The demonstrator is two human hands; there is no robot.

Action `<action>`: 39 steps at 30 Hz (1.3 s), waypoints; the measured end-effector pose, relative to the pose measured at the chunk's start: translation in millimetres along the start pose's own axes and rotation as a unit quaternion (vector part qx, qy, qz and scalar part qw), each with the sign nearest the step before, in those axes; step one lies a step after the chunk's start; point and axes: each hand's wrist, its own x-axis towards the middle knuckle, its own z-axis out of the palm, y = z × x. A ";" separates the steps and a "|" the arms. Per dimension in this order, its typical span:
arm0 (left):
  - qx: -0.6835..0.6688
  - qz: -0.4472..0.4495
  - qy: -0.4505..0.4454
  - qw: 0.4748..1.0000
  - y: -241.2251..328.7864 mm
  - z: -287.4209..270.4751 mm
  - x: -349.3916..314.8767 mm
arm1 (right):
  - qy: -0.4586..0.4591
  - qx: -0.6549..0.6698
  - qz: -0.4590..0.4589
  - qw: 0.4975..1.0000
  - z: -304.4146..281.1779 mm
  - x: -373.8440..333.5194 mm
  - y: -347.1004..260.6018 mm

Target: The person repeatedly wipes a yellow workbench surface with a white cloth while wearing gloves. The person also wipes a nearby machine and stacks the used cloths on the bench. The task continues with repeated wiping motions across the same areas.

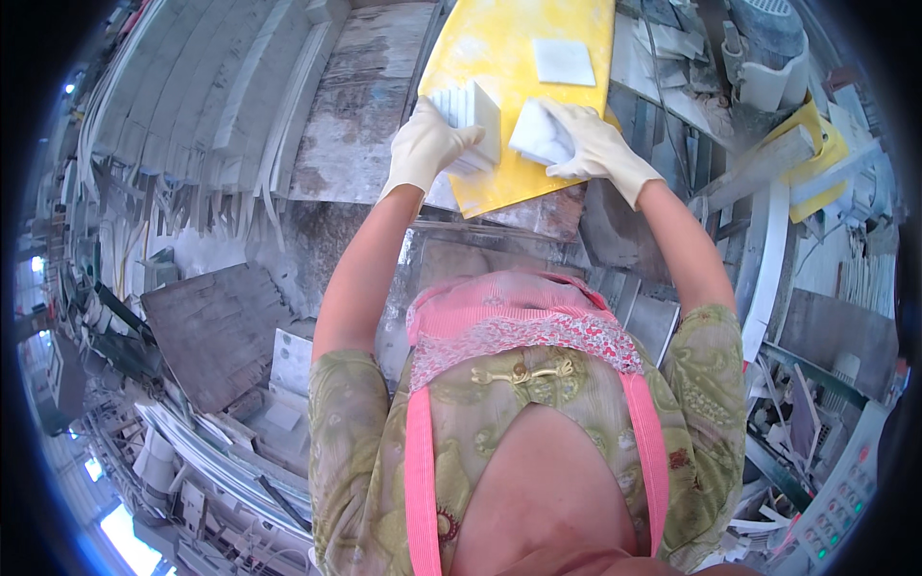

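Note:
Both my hands wear cream rubber gloves. My left hand (427,144) is closed around the left side of a stack of square white tiles (485,120), which stand on edge with their layers showing. My right hand (591,139) grips a smaller stack of white tiles (538,132) just to the right, fingers over its top and right side. A gap separates the two stacks. Under them lies a yellow sheet (509,197), dusted with white powder. Farther off, a single flat white tile (565,61) rests on the sheet, touched by neither hand.
Long grey-white strips (202,106) are piled at the left. A dark board (216,331) leans at lower left. To the right are a motor-like grey machine part (768,58), a second yellow sheet (821,158), and a panel with lit buttons (840,514).

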 end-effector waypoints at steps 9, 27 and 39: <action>-0.092 0.044 -0.009 0.995 -25.4 5.3 17.7 | 0.240 0.381 -0.130 0.883 56.6 41.0 -53.2; 0.054 0.017 -0.045 0.997 41.0 27.4 6.6 | 0.095 0.154 0.095 0.979 67.7 4.9 -61.3; -0.023 -0.131 0.058 0.989 64.7 19.6 -3.1 | 0.245 0.063 0.066 0.965 103.8 23.5 -82.0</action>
